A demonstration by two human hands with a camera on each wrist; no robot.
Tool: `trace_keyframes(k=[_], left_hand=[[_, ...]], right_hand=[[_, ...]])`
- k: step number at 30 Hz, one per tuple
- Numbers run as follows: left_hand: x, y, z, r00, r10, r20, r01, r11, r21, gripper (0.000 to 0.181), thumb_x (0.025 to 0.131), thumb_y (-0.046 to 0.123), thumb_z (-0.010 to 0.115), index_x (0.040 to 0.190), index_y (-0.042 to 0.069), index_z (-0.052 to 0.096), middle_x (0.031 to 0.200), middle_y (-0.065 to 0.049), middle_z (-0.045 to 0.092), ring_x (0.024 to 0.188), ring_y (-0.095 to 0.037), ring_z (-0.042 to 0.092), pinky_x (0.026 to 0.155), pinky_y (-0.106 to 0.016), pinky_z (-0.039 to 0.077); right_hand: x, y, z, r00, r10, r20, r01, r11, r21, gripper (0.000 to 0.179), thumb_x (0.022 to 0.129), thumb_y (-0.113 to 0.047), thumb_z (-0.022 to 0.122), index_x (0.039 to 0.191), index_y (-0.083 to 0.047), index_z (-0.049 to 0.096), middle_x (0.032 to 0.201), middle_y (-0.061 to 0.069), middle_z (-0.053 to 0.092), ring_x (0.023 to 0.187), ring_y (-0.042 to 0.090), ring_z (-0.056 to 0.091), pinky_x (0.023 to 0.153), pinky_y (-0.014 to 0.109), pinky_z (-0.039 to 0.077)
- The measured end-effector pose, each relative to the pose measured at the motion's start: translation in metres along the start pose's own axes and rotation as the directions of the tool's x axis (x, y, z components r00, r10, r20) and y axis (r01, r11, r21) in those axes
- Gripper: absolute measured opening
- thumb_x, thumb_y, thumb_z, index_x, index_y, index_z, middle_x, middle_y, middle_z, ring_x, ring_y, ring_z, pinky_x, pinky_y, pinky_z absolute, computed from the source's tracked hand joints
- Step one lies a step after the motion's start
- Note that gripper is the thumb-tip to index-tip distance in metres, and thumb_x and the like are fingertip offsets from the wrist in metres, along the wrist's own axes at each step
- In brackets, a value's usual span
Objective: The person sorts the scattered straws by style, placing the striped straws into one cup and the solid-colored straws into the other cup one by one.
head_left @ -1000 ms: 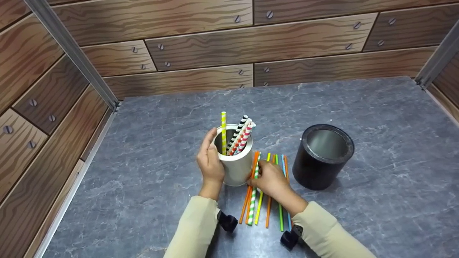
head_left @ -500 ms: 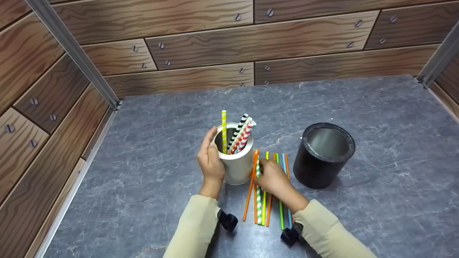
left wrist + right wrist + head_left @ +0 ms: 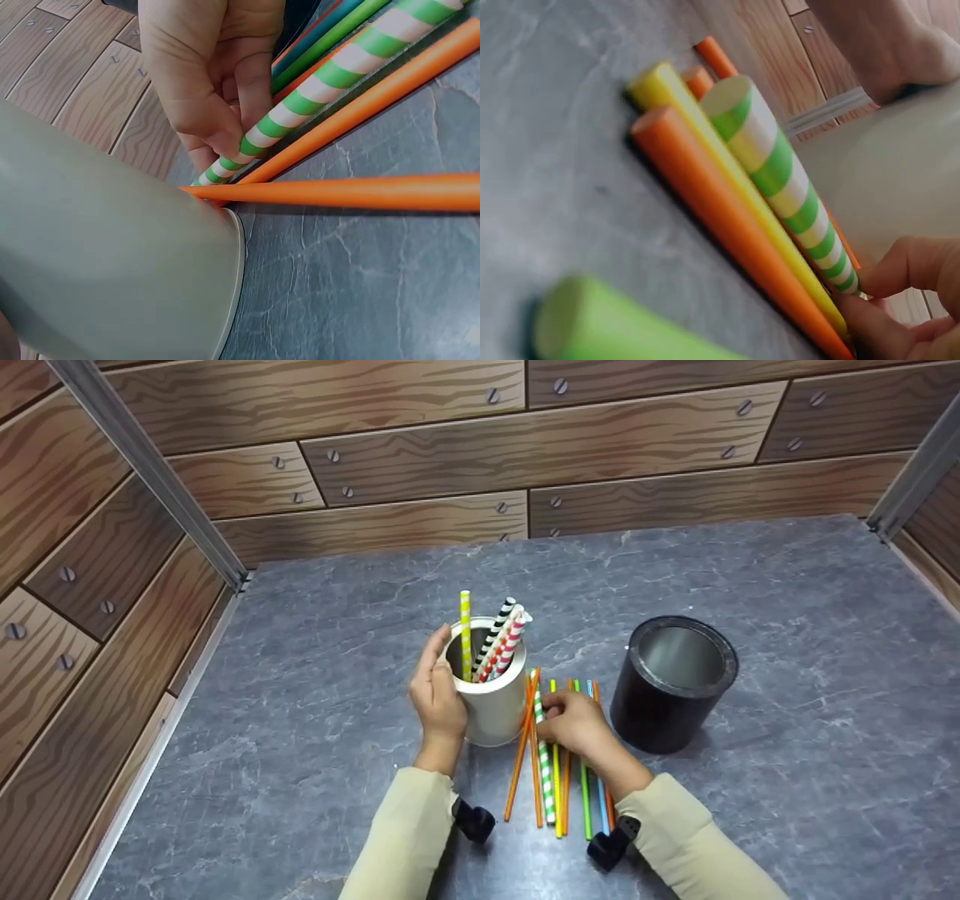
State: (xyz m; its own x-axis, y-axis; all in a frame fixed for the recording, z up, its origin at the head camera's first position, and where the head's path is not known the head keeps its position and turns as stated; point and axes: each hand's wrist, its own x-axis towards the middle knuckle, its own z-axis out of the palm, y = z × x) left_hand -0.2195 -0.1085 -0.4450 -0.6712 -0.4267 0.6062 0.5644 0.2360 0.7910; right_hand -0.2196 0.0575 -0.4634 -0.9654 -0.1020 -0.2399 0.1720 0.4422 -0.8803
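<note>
The spiral-striped straw (image 3: 545,771) has pivoted, right hand (image 3: 576,724) pinching it, left hand (image 3: 437,701) cupping the smooth cylindrical can (image 3: 493,716).

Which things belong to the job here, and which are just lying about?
In the job:
white container, held by the left hand
striped straws inside it
green-striped straw, pinched by the right hand

Seemingly just lying about for now:
plain coloured straws, near the right hand
black container, standing apart
</note>
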Motion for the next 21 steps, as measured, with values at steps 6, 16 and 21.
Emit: trace_keyframes(k=[6, 16, 21], left_hand=[[0.0006, 0.0007, -0.0007, 1.000, -0.006, -0.001, 0.006, 1.000, -0.010, 0.040, 0.086, 0.001, 0.034, 0.117, -0.014, 0.056, 0.118, -0.026, 0.059, 0.115, -0.035, 0.053, 0.103, -0.032, 0.041], [-0.0003, 0.0014, -0.0004, 1.000, -0.009, 0.005, 0.009, 1.000, -0.016, 0.040, 0.087, 0.001, 0.033, 0.118, -0.014, 0.055, 0.118, -0.026, 0.058, 0.115, -0.034, 0.053, 0.103, -0.032, 0.040], [-0.0005, 0.0012, -0.0004, 1.000, -0.005, 0.011, 0.005, 1.000, -0.022, 0.040, 0.087, 0.001, 0.034, 0.118, -0.015, 0.054, 0.119, -0.026, 0.058, 0.115, -0.033, 0.053, 0.103, -0.032, 0.041]], right_hand=[[0.0023, 0.0034, -0.0048, 0.997, 0.034, 0.071, -0.054, 0.952, 0.300, 0.049, 0.064, 0.011, 0.050, 0.113, 0.015, 0.054, 0.071, 0.000, 0.045, 0.055, 0.007, 0.044, 0.051, 0.016, 0.041], [0.0022, 0.0082, -0.0074, 0.992, 0.049, 0.115, -0.098, 0.878, 0.469, 0.050, 0.070, 0.011, 0.054, 0.118, 0.018, 0.048, 0.080, 0.004, 0.053, 0.062, 0.010, 0.056, 0.059, 0.021, 0.052], [0.0014, 0.0050, -0.0073, 0.994, 0.040, 0.104, -0.086, 0.873, 0.481, 0.047, 0.069, 0.012, 0.052, 0.116, 0.016, 0.049, 0.071, 0.000, 0.049, 0.049, 0.005, 0.043, 0.046, 0.016, 0.038]])
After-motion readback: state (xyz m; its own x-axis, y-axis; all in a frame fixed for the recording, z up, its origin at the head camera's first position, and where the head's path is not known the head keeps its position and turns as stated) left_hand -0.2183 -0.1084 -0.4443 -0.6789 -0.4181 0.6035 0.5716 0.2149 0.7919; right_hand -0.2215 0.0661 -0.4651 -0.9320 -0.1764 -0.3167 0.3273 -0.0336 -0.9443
